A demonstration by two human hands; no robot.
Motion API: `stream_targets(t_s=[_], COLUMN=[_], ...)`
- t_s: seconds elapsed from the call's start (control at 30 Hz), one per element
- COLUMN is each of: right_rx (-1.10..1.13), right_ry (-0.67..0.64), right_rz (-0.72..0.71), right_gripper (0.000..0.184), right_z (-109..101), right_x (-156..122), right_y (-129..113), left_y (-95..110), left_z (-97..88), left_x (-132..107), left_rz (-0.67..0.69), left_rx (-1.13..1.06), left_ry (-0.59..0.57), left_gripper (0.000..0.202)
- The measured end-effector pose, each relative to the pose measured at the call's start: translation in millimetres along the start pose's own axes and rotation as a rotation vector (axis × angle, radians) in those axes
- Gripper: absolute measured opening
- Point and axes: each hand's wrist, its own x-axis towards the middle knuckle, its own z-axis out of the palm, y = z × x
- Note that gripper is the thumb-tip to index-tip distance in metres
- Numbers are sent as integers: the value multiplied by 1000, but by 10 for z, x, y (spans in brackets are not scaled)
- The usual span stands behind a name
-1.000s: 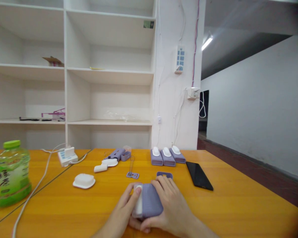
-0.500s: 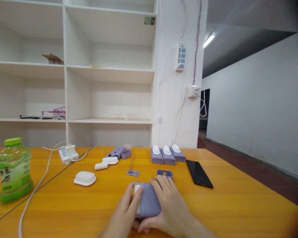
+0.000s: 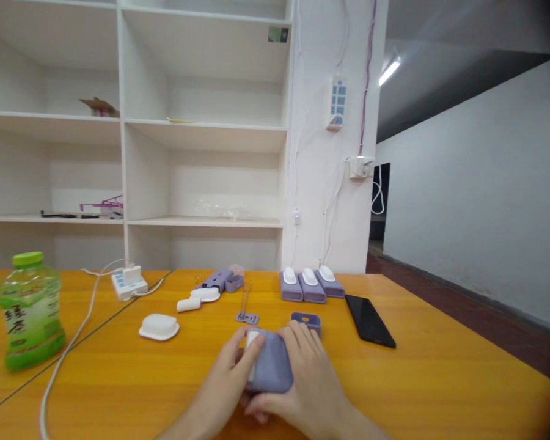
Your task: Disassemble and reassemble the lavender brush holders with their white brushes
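Both hands hold a purple rounded plastic casing [image 3: 272, 366] low over the front of the table. My left hand [image 3: 224, 382] is closed on its left end, the thumb lying over a white plastic piece [image 3: 251, 357] set along that side. Around the right side and underneath wraps my right hand [image 3: 311, 373]; part of the casing is hidden by the fingers. Just beyond the right fingertips sits a purple open part with a hole [image 3: 306, 319]. A small purple plate [image 3: 247, 318] with a thin metal spring [image 3: 245, 299] lies farther left.
A white domed part [image 3: 159, 327], a white cylinder [image 3: 189, 304] and other purple pieces [image 3: 220, 279] lie at left. Three purple casings with white tops [image 3: 309, 288] stand at the back. A black phone [image 3: 370, 321], green-capped bottle [image 3: 32, 315] and power strip [image 3: 128, 284] flank them.
The casing has tilted slightly and come up a little in my hands, with both hands staying on it. The whole view has shifted slightly; the other things lie as before.
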Motion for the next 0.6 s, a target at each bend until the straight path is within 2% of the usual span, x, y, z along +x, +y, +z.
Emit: stream_targets(t_s=[0.13,0.27,0.3,0.47,0.53,0.6], right_rx=[-34,-70,-67,-32,-6,18], right_ry=[-58,-81,-87,-142,-142,-122], right_rz=[-10,-85,-95,-212,-282,-349], right_gripper=[83,81,82,84,79,74], right_z=[16,92,114,186,196,206], right_x=[-22,-68,-72,-41,-21,-6], right_y=[-85,-29,-4,120,154,181], left_y=[85,98,87,-8,-47,-89], left_z=[-217,-559,-661,-1090,-1134,-1070], left_x=[86,247,301,532,592,671], left_rz=[214,488,516,481,452,419], left_rx=[409,1010,1082,1206,1229,1241], left_ry=[41,187,222,321,327,309], left_gripper=[46,35,31,25,26,26])
